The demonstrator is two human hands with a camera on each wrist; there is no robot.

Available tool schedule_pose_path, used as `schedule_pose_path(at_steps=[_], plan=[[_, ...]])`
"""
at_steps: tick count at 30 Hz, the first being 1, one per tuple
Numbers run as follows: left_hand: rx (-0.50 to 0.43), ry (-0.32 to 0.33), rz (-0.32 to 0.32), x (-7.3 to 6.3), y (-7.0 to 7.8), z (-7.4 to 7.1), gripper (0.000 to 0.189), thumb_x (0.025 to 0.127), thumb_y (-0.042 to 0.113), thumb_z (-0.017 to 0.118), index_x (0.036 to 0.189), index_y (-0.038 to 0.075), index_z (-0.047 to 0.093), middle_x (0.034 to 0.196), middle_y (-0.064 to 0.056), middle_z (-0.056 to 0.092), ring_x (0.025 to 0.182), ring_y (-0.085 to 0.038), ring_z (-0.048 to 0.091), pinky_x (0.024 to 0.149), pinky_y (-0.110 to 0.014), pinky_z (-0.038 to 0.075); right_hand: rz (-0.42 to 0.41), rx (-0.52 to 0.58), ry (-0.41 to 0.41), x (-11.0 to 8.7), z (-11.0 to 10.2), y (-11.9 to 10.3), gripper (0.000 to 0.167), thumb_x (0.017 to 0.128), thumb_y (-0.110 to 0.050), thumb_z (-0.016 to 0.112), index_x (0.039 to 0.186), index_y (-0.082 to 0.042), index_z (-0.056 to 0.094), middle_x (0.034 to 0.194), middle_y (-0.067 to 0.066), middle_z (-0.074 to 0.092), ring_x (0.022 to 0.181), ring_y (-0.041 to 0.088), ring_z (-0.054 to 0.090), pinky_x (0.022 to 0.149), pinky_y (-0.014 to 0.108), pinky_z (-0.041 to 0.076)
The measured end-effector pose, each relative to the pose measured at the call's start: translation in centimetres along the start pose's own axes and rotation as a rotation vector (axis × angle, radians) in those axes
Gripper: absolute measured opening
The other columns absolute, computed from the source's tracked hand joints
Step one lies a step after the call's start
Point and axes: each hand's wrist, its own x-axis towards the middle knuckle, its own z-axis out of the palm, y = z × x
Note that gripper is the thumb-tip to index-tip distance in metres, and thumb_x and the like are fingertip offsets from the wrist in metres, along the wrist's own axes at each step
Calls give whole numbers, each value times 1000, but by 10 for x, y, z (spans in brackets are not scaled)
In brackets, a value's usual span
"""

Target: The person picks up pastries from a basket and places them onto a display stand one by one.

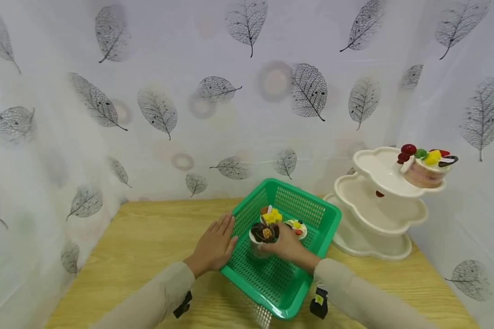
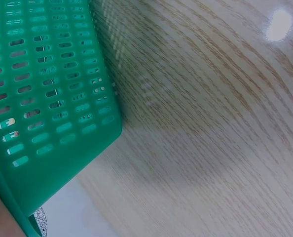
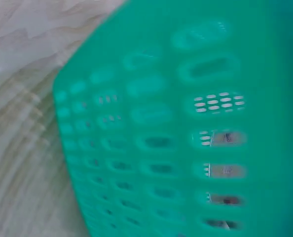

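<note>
A green plastic basket (image 1: 286,313) with slotted walls stands on the wooden table. My left hand (image 1: 215,246) rests on its left rim with the fingers extended. Inside the basket, my right hand (image 1: 287,244) grips a small round cake (image 1: 260,235) with a dark chocolate top, thumb and fingers on its sides. Behind that one are a cake with yellow cubes (image 1: 273,215) and a white-topped cake with fruit (image 1: 298,227), partly hidden by the right hand. Both wrist views show mostly the basket's outer wall (image 2: 48,98).
To the basket's right stands a cream three-tier stand (image 1: 380,205) with scalloped plates. A pink layered cake with fruit (image 1: 426,176) sits on its top tier. A leaf-patterned curtain (image 1: 247,128) hangs behind the wooden table (image 1: 156,237).
</note>
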Motion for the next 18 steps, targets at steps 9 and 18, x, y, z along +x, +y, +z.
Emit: schedule_pose_path(at_steps=[9, 18], plan=[[7, -1, 7, 2, -1, 0, 59, 105, 33, 28, 150, -6, 21, 158, -20, 16, 146, -32, 14, 118, -46, 16, -30, 44, 53, 0, -42, -18, 76, 77, -28, 81, 134, 6, 43, 128, 23, 53, 116, 37, 55, 92, 46, 51], [-3, -5, 0, 1, -1, 2, 59, 106, 33, 28, 150, -5, 20, 158, -19, 15, 146, -32, 13, 118, -46, 16, -55, 129, 97, -6, -99, -40, 84, 82, -27, 78, 145, 3, 31, 141, 24, 43, 127, 39, 46, 99, 48, 46]])
